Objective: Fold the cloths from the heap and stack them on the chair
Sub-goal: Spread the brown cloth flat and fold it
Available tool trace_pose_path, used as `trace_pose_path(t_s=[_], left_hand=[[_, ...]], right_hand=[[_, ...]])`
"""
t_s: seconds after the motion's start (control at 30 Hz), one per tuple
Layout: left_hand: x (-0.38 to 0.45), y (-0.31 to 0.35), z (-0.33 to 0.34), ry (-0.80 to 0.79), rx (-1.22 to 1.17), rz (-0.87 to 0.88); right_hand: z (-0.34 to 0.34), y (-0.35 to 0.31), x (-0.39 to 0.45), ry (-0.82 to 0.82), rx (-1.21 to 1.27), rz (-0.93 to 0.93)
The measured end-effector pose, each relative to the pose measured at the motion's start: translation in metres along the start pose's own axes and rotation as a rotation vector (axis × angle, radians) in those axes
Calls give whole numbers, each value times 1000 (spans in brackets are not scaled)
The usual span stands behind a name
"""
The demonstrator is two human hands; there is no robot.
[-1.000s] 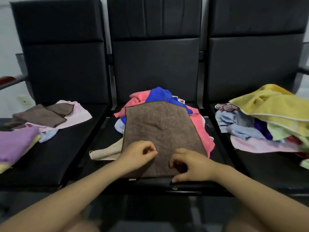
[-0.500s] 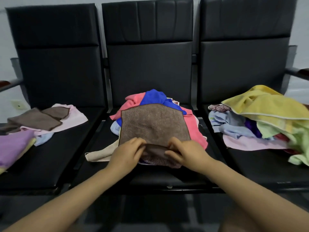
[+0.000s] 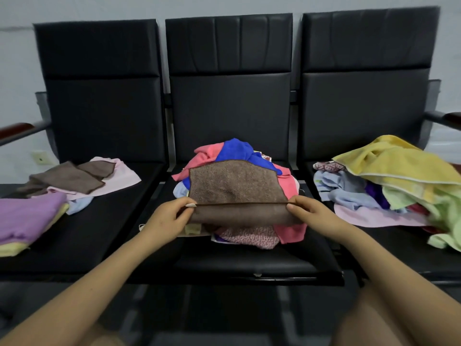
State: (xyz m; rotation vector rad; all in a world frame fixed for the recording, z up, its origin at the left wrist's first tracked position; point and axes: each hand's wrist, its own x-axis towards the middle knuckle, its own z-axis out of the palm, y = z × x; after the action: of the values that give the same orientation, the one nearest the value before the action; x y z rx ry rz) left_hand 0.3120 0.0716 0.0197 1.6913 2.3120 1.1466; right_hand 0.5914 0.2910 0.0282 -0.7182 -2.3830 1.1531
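3 black padded chairs (image 3: 228,96) are joined in a row against a pale grey wall (image 3: 82,7). Dark wooden armrests (image 3: 15,129) are fitted at both ends. A wall socket (image 3: 40,159) is seen low at the left. The lighting is dim and even.

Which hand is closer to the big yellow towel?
The right hand. It pinches the right end of the brown cloth on the middle chair, on the side towards the yellow towel. The left hand pinches the cloth's left end, farther away.
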Motion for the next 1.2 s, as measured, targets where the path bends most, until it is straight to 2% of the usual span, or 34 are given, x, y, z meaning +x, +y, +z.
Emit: trace_pose_path(t_s=[0.1,0.3,0.43,0.57,0.7,0.8,0.93,1.07,1.13,1.2], left_hand=[[-5,-1,4,-39,-130,-60],[5,-8,8,-109,-83,-123],[30,-7,13,-80,-10,-146],[59,-12,26,19,13,-250],[73,-32,37,-7,92,-359],[78,-43,43,-5,58,-390],[75,-50,41,33,-18,-481],[67,-62,37,35,-240,-690],[61,-64,34,-20,-401,-776],[53,-65,31,-67,-414,-804]], right_hand=[[5,-3,-3,-16,86,40],[3,4,7,11,136,143],[9,18,29,160,35,138],[16,23,60,321,-11,124],[30,36,84,376,-98,203],[31,40,89,399,-105,297],[20,37,79,337,-65,485],[11,29,56,130,284,616],[13,19,46,23,406,626],[16,10,43,40,418,584]])
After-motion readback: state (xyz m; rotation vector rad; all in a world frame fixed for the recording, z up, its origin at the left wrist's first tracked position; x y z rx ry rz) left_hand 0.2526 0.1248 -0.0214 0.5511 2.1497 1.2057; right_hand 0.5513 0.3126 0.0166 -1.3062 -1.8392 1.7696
